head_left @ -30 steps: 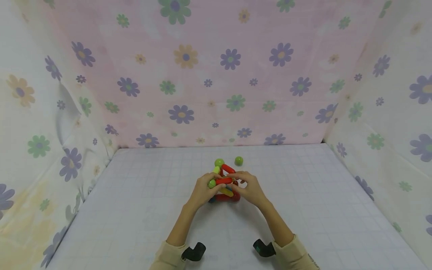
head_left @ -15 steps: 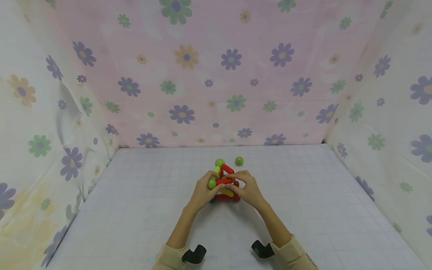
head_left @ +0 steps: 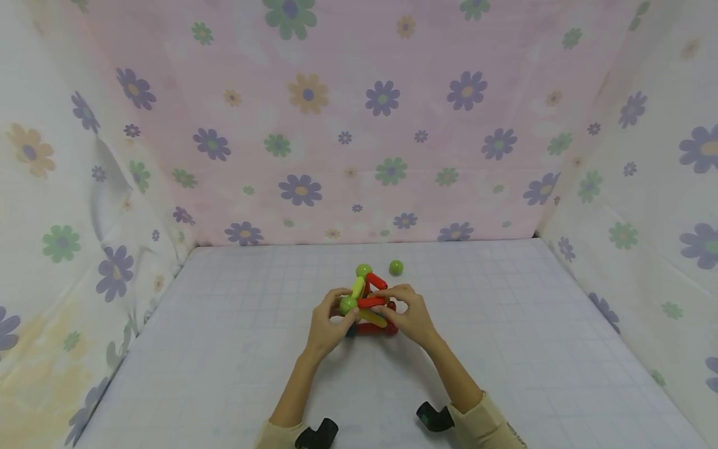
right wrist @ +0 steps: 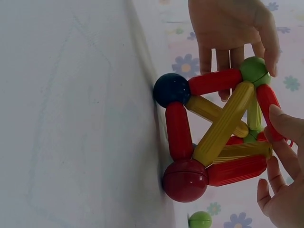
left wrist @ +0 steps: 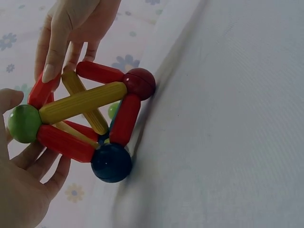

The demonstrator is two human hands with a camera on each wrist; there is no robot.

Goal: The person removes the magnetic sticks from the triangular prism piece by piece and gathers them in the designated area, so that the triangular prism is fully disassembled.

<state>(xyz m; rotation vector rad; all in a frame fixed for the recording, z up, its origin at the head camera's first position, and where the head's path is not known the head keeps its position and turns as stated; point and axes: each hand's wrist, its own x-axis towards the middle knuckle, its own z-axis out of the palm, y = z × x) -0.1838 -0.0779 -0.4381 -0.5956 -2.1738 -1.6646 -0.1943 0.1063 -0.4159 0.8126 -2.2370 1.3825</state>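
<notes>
A frame of magnetic rods and balls stands on the table, with a red ball (left wrist: 139, 84) and a dark blue ball (left wrist: 111, 162) at its base. My left hand (head_left: 327, 327) holds a green ball (head_left: 348, 305) at an upper corner, thumb on one side and fingers behind. From this ball a red rod (head_left: 371, 302) reaches toward my right hand (head_left: 412, 317), which pinches the rod between thumb and fingers. In the right wrist view a long yellow rod (right wrist: 225, 123) slants from the green ball (right wrist: 254, 71) to the red ball (right wrist: 185, 180).
A loose green ball (head_left: 396, 267) lies behind the frame on the white table (head_left: 224, 349). Another green ball (head_left: 364, 270) tops the frame's far side, joined to a yellow-green rod (head_left: 358, 287). Flowered cloth (head_left: 336, 156) surrounds the table at the back and sides.
My left hand has shifted left off the red rod, its thumb and fingers now wider apart around the green ball. The right hand stays at the red rod's end.
</notes>
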